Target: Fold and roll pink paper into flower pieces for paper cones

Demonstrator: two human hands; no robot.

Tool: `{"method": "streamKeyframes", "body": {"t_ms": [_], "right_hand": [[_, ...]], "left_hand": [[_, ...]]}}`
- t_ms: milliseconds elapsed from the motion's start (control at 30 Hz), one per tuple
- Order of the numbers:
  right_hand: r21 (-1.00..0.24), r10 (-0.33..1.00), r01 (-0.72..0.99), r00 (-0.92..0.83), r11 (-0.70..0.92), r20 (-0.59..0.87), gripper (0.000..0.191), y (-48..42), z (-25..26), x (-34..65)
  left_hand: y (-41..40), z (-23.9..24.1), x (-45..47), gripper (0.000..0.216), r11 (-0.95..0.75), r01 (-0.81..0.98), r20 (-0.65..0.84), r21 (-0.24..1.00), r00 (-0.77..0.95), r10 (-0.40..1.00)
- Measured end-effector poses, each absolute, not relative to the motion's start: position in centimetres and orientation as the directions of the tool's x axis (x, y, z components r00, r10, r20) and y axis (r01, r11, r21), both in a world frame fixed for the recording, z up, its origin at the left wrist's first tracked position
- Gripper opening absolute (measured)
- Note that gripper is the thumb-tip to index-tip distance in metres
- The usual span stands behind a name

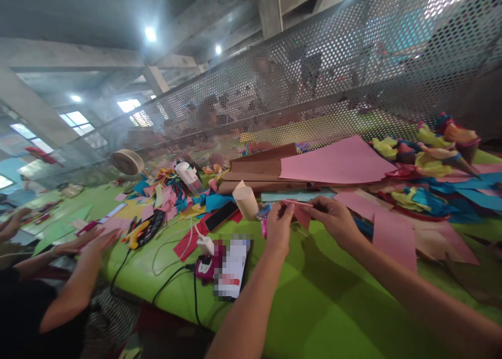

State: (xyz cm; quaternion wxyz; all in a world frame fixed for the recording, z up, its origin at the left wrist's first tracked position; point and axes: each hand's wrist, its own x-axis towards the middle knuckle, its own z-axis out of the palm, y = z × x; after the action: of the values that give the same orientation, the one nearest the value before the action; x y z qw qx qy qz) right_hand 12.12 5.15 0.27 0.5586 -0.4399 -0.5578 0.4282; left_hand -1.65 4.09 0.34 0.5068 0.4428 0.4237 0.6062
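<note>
Pink paper strip (298, 204), pinched between left hand (279, 224), right hand (333, 216)

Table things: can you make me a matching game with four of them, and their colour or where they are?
Things:
1 paper cone
2 phone beside the cone
3 table
4 paper strip

Colour or place:
A green
B cream
C pinched between the left hand and the right hand
D black

Pairs: 1-B, 2-D, 3-A, 4-C.
</note>
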Motion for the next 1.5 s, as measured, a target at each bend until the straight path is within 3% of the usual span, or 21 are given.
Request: {"method": "streamKeyframes", "body": {"t_ms": [133, 267, 400, 533, 633, 900, 1100, 1200, 1500], "right_hand": [[-0.964, 0.964, -0.005, -0.004, 0.266, 0.266, 0.045, 5.1, 0.4, 12.2], [-0.945, 0.954, 0.125, -0.04, 0.301, 0.298, 0.041, 5.3, 0.7, 12.9], [-0.906, 0.941, 0.255, -0.085, 0.338, 0.327, 0.038, 5.7, 0.9, 13.5], [-0.929, 0.954, 0.218, -0.07, 0.301, 0.292, 0.04, 6.1, 0.5, 13.8], [-0.952, 0.966, 0.164, -0.073, 0.259, 0.25, 0.044, 6.3, 0.1, 13.7], [-0.975, 0.979, 0.129, -0.119, 0.179, 0.164, 0.055, 6.3, 0.2, 13.7], [-0.945, 0.976, 0.249, -0.101, 0.211, 0.192, 0.052, 6.5, -0.1, 14.1], [-0.941, 0.97, 0.252, -0.146, 0.226, 0.193, 0.05, 6.3, 0.0, 13.9], [-0.953, 0.957, 0.205, -0.233, 0.223, 0.174, 0.053, 6.1, 0.5, 13.7]], "left_hand": [[4.2, 0.3, -1.6, 0.021, -0.121, -0.23, 0.101, 0.966, -0.097, 0.99], [4.8, 0.4, -2.4, 0.026, -0.126, -0.149, 0.119, 0.981, -0.052, 0.991], [5.3, 0.9, -4.1, 0.026, -0.2, 0.114, 0.196, 0.973, 0.043, 0.98], [5.5, 1.2, -4.9, 0.022, -0.275, 0.315, 0.237, 0.908, 0.155, 0.959], [5.5, 0.9, -4.8, 0.02, -0.283, 0.318, 0.243, 0.905, 0.158, 0.957], [6.0, 0.2, -4.6, 0.021, -0.213, 0.121, 0.216, 0.97, -0.011, 0.976], [5.2, 1.0, -4.6, 0.019, -0.327, 0.415, 0.292, 0.849, 0.147, 0.945], [4.7, 1.3, -4.2, 0.023, -0.375, 0.475, 0.314, 0.796, 0.207, 0.927], [4.5, 1.6, -3.8, 0.025, -0.345, 0.543, 0.361, 0.766, 0.082, 0.929]]}}
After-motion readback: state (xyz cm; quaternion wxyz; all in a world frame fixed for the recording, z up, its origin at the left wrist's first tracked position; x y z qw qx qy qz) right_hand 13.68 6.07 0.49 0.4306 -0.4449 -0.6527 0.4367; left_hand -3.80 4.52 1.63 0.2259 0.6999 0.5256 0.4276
